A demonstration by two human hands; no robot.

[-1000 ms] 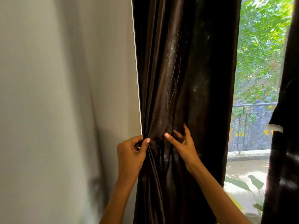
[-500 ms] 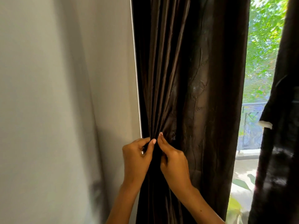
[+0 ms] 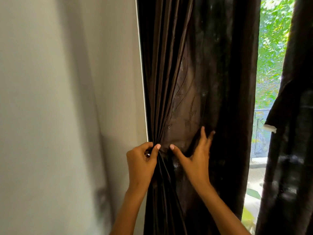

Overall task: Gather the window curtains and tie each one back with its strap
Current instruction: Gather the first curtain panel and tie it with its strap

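A dark brown curtain (image 3: 194,65) hangs beside the window's left edge, its folds bunched toward the wall. My left hand (image 3: 141,162) pinches the gathered pleats at the curtain's left edge. My right hand (image 3: 194,156) lies spread on the fabric just to the right, thumb and fingers straight and reaching into the loose cloth. A second dark curtain (image 3: 294,133) hangs at the far right, with a pale-tipped strip (image 3: 270,128) sticking out from it. No strap shows on the left curtain.
A plain grey wall (image 3: 67,107) fills the left half. Between the two curtains a narrow strip of window (image 3: 269,56) shows green trees, and a metal railing (image 3: 259,129) lower down.
My right hand let go of the pleats beside my left hand and spread out to the right across the loose fabric. My left hand kept its pinch in place.
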